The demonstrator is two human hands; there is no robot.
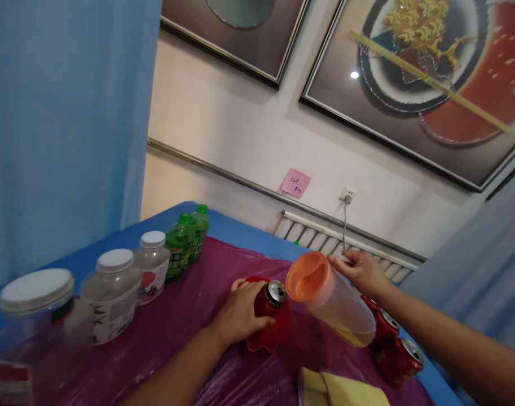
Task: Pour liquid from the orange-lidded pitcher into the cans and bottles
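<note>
Head camera view shows two hands at work above a desk [244, 225], which is covered partly by a purple plastic sheet [223, 361]. My landmark is the red dish [278, 332]. The red can [265, 304] is over this dish, with its top facing up; I cannot tell if its bottom touches the dish. The left hand [240, 313] comes from the left side of the dish, and its fingers are curved around the can, gripping it. Above and to the right of the dish, the right hand [365, 273] has its fingers closed on the handle of a clear jug [342, 313]. This jug is strongly tilted, and its orange lid [306, 276] is just beside the can's top. Something yellow, perhaps liquid, shows low in the jug.

In my judgement, liquid could spill past the can if the jug tips too fast or its lid is not well aligned, because the can's opening is small. The lid could also knock the can over if the left fingers loosen. Right of the dish stand other red cans [396, 361], near the jug's base; a careless swing might hit them. A yellow cloth [350, 389] lies on the near side of the dish.
</note>
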